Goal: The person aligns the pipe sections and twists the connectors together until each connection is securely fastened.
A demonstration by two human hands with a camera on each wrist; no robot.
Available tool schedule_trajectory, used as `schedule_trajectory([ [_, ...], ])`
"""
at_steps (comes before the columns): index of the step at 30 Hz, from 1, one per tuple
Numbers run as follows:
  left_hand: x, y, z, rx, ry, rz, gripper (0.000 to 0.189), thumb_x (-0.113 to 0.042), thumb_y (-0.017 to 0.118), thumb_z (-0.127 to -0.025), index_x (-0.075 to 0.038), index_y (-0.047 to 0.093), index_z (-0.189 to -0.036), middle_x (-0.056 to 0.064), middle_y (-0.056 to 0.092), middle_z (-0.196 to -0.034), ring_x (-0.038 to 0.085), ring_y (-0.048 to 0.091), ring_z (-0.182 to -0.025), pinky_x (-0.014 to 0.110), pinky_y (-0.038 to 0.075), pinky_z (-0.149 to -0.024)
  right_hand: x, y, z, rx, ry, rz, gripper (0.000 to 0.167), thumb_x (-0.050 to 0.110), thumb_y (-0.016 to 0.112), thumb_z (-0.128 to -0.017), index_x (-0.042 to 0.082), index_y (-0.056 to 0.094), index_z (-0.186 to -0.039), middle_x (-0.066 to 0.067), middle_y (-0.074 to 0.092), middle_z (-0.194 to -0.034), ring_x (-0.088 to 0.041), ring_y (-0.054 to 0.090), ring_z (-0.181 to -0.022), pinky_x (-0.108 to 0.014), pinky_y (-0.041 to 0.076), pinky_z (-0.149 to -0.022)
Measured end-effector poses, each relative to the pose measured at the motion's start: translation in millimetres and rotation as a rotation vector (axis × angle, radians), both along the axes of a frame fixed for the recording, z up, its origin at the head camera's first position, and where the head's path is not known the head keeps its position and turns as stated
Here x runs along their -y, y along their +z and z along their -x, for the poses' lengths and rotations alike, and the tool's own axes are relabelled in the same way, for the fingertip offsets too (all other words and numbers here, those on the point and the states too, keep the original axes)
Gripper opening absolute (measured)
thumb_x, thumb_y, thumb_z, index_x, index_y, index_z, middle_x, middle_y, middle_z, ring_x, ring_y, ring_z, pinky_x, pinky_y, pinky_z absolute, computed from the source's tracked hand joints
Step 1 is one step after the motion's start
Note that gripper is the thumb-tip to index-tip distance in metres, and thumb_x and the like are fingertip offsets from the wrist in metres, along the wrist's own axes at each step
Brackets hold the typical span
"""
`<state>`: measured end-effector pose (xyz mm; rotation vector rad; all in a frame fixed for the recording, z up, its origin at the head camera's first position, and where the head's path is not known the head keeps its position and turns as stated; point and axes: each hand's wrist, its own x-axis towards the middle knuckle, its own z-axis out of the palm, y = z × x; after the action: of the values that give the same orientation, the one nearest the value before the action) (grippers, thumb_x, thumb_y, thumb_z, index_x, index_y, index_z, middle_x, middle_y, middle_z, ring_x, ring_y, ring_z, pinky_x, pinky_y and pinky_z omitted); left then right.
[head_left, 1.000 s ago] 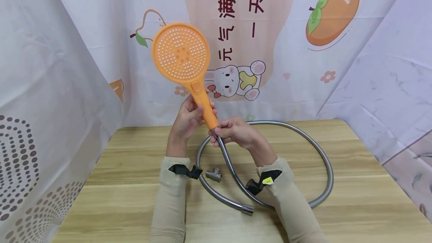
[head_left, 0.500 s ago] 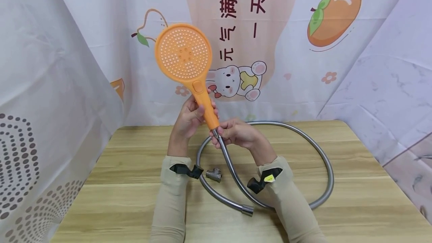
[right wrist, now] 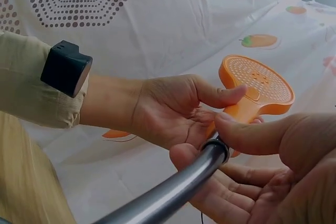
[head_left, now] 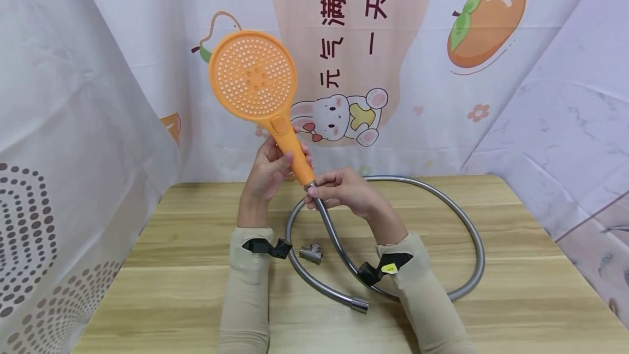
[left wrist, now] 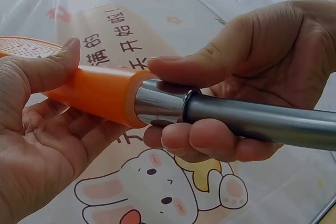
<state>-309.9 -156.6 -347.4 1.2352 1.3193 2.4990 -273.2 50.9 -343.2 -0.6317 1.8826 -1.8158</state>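
Note:
An orange shower head (head_left: 254,76) is held up above the table, its nozzle face toward the head camera. My left hand (head_left: 267,171) grips its handle, thumb across the front and fingers behind. At the handle's lower end, my right hand (head_left: 344,193) pinches the chrome collar (left wrist: 163,100) of the grey shower hose (left wrist: 262,119) between thumb and fingers. In the left wrist view the collar sits right against the orange handle end. From the right hand the hose runs down to the table, where it lies in a wide loop.
On the wooden table (head_left: 187,277), a small metal tee fitting (head_left: 312,254) lies inside the hose loop. The hose's other end (head_left: 360,305) rests near the front. A printed cloth (head_left: 417,141) hangs behind the table's back edge.
The shower head swings left and tilts a little more, and my left hand shifts slightly left with it. My right hand keeps its pinch on the collar, its fingers moved slightly.

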Motion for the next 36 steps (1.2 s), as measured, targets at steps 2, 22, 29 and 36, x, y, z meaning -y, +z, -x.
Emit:
schedule_trajectory([
  [2,-1.2,0.9,-0.9,0.001,0.002,0.005,0.056,-0.021,0.075,-0.092,-0.004,0.046,-0.136,0.008,0.067,-0.104,0.018,0.074,-0.093,0.033,0.061,-0.087,0,1.4,-2.2,-0.011,-0.015,-0.014,0.021,0.004,0.063,-0.1,-0.012,0.066,-0.113,-0.003,0.076,-0.085,-0.015,0.076,-0.08,-0.045,0.061,-0.086],
  [22,-7.5,2.5,-2.2,-0.026,-0.113,-0.055,0.047,-0.016,0.07,-0.094,-0.006,0.048,-0.134,0.008,0.065,-0.105,0.02,0.071,-0.093,0.034,0.06,-0.088,3,-0.7,-3.5,-0.016,0.06,0.05,0.023,0.002,0.048,-0.104,-0.017,0.062,-0.107,-0.003,0.069,-0.079,-0.015,0.068,-0.074,-0.031,0.061,-0.075],
  [29,-9.6,2.5,-2.2,-0.039,-0.173,-0.088,0.046,-0.013,0.068,-0.096,-0.005,0.045,-0.135,0.009,0.065,-0.106,0.021,0.069,-0.094,0.038,0.06,-0.09,-2,-4.4,1.3,0.069,0.184,0.151,0.027,0.001,0.044,-0.105,-0.003,0.069,-0.098,-0.004,0.07,-0.082,-0.014,0.067,-0.074,-0.028,0.06,-0.073],
  [36,-12.0,1.6,-0.7,-0.056,-0.243,-0.118,0.045,-0.012,0.067,-0.097,-0.003,0.044,-0.135,0.01,0.066,-0.108,0.023,0.07,-0.096,0.037,0.06,-0.09,-8,-9.8,11.7,0.144,0.409,0.256,0.025,0.013,0.05,-0.105,0.007,0.073,-0.097,-0.002,0.07,-0.086,-0.012,0.068,-0.079,-0.027,0.058,-0.078],
])
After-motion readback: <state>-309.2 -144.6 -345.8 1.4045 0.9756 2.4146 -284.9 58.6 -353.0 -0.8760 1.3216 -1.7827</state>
